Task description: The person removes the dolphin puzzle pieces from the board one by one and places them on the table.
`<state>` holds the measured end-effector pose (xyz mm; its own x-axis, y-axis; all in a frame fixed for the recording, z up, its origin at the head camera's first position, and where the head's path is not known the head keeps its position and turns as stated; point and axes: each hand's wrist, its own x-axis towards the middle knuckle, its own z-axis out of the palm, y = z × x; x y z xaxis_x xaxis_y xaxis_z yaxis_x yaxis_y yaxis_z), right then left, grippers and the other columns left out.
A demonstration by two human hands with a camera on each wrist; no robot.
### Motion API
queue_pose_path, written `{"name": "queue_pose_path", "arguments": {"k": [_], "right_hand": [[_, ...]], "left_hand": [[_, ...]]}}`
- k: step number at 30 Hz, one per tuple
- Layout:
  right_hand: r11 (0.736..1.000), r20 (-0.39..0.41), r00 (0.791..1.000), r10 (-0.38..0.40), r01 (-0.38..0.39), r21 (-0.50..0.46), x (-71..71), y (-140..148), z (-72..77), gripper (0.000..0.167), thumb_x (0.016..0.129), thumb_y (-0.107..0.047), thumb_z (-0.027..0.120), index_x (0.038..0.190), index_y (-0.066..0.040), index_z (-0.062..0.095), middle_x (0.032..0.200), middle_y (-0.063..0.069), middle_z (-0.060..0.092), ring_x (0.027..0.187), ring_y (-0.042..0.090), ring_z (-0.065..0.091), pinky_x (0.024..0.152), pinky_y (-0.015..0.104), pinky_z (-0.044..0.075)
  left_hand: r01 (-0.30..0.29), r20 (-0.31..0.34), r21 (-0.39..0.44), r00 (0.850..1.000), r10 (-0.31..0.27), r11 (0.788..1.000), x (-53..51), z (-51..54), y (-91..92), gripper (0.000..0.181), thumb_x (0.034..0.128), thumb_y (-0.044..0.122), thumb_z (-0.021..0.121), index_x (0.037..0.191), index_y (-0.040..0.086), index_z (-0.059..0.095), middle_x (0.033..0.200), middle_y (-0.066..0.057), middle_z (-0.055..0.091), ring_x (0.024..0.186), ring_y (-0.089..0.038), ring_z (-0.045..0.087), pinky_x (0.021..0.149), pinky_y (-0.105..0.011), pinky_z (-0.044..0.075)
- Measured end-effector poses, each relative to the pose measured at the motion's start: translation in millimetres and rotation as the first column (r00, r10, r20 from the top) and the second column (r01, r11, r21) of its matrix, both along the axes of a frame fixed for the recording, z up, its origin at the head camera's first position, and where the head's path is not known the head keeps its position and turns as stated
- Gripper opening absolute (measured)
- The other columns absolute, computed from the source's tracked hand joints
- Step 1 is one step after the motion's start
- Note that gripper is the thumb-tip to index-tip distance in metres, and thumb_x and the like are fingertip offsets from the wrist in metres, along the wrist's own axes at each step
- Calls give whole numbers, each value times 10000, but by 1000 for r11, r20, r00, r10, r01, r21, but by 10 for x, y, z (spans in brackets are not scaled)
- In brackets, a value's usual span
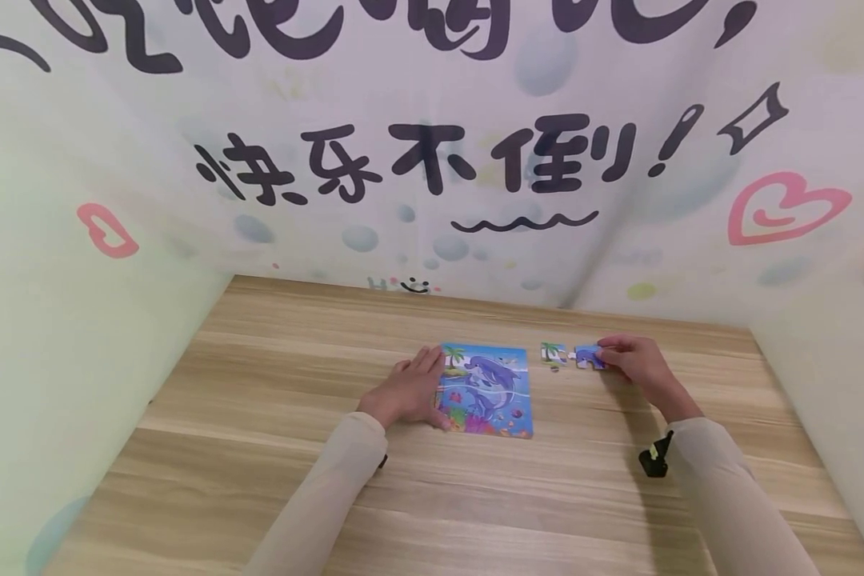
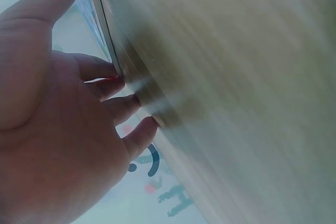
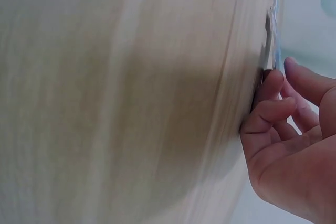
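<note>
Thumb and fingertips of the right hand point(image 1: 639, 364) pinch a dolphin jigsaw piece point(image 1: 589, 357) by its right side, near the back of the wood-grain table point(image 1: 274, 416), the lower fingers curled under toward the palm. Just left of it lies a palm-tree jigsaw piece point(image 1: 550, 352); whether their edges touch is too small to tell. Farther left, a complete dolphin picture point(image 1: 486, 392) lies flat, showing the same palm and dolphin at its top. Against its left edge rests the left hand, point(image 1: 406, 392) fingers extended and spread, thumb near the lower corner, grasping nothing. Working these two pieces well probably calls for keeping the dolphin piece level and low, lining up tab and notch before any pressure, then pressing straight down rather than sliding, since the light palm-tree piece could skid if nudged. A light fingertip on that piece would steady it. The printed picture seems a ready check on orientation: palm to the left, dolphin to the right.
</note>
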<state>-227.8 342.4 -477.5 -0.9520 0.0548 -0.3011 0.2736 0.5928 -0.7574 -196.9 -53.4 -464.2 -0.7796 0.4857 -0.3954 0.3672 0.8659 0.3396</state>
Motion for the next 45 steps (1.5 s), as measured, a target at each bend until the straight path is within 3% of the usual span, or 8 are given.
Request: {"name": "queue_pose_path", "arguments": {"k": [6,12,17,21,30,45], "right_hand": [[994,-81,996,31,-22,107,10,-68,-22,306,955,-134,648,1194,57,636,1053,152,676,835,132,569,664,210,481],[978,-116,991,67,-43,203,33,-124,-13,266,940,-106,658,1149,58,656,1049,205,668,902,244,588,691,250,477],[981,-86,994,67,-49,189,50,-121,13,292,967,-147,632,1184,49,643,1080,204,660,909,239,584,703,259,478],[983,-108,992,68,-48,179,57,-134,33,309,966,-166,628,1189,49,641,1078,211,667,887,229,598,688,256,481],[973,-225,959,175,-134,187,47,-398,68,257,941,-137,668,1131,36,679,1029,198,680,915,288,620,661,269,515],[942,-189,928,320,-291,167,4,-905,60,214,901,-114,700,1087,-11,726,906,88,687,807,189,606,677,286,486]], "left_hand": [[1,-4,4,1000,-1,1000,0,-3,11,1146,793,528,773,1592,47,108,1678,-90,31,1547,-255,2,1228,-493,117],[-1,-5,5,1000,1,1000,1,-11,14,1147,791,526,778,1594,53,107,1678,-90,35,1547,-257,7,1229,-494,113],[-4,3,11,1000,4,1000,-5,-18,20,1147,789,518,783,1594,55,109,1678,-89,35,1547,-258,4,1229,-495,107],[-6,4,7,1000,6,1000,-11,-32,20,1149,790,521,782,1595,57,107,1678,-91,34,1547,-260,1,1230,-495,104],[4,5,19,1000,-5,1000,-18,-30,-5,1150,795,527,776,1594,54,98,1680,-78,14,1548,-253,-12,1226,-497,106],[3,-1,26,1000,-3,1000,-29,-56,-16,1149,792,522,782,1592,47,109,1678,-91,29,1547,-269,7,1219,-507,124]]}}
